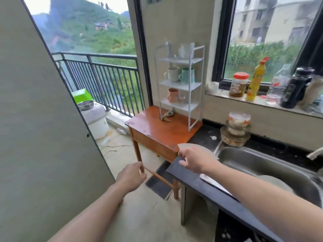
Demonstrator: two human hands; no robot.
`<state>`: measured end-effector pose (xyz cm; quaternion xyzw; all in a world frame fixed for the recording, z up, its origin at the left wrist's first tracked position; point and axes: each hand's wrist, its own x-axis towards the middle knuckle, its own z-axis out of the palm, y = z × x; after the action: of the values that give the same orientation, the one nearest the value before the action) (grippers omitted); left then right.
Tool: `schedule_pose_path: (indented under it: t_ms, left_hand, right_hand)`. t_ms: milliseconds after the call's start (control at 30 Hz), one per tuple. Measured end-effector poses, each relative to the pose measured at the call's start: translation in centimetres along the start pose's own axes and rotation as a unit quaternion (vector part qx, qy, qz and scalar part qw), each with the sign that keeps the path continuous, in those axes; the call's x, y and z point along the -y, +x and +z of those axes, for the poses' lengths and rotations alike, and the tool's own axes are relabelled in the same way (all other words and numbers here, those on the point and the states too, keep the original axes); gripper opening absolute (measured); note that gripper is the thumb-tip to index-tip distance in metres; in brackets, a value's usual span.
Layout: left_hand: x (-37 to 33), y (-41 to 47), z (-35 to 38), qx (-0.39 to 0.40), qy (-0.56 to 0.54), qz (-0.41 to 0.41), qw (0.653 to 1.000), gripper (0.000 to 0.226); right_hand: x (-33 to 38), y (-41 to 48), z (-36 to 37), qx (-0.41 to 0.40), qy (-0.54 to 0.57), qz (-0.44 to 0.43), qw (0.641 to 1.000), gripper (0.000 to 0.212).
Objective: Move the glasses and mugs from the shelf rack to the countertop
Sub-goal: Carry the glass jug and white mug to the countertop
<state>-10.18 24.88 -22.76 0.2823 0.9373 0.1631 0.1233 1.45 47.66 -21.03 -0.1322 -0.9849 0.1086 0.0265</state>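
I am looking into a narrow kitchen corner: a plain grey wall panel on the left, a dark-railed balcony (97,75) behind it, then a glossy wooden side table (157,130), and on the right a black countertop (218,193) with a steel sink (272,165) under a cluttered windowsill (262,102). My left hand (131,177) hangs low over the floor in front of the table's leg, fingers loosely curled and holding nothing that I can make out. Far beyond it, on the table's back edge, stands the white wire shelf rack (180,84). Its top tier carries a clear glass (168,48) and a white mug (186,49); the middle tier a cream mug (172,74) beside a pale green mug (187,75); the lowest a terracotta mug (173,95) beside a small clear glass (182,97). My right hand (195,161) hovers over the counter's near corner, well short of the rack, fingers spread and empty, above a pale flat plate-like shape (195,147).
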Motion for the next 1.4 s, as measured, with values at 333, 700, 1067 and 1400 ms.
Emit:
schedule_pose_path:
  t_ms: [333, 700, 1067, 1400]
  left_hand:
    - [5.9, 19.7, -8.6, -0.017, -0.024, 0.045, 0.999, 0.022]
    - [1.4, 38.3, -15.7, -0.02, -0.097, 0.164, 0.982, 0.015]
    - [-11.1, 55.9, -24.1, -0.072, -0.279, 0.258, 0.922, 0.015]
    - [-20.5, 65.6, -26.2, -0.056, -0.477, 0.248, 0.841, 0.023]
  right_hand:
    - [1.8, 20.8, -1.8, -0.043, 0.022, 0.068, 0.997, 0.039]
    - [-2.1, 35.5, -10.2, -0.19, 0.085, 0.116, 0.971, 0.029]
    - [-9.8, 49.6, -20.5, -0.407, 0.191, 0.241, 0.86, 0.046]
    - [-13.6, 55.0, -22.8, -0.446, 0.418, 0.358, 0.706, 0.039]
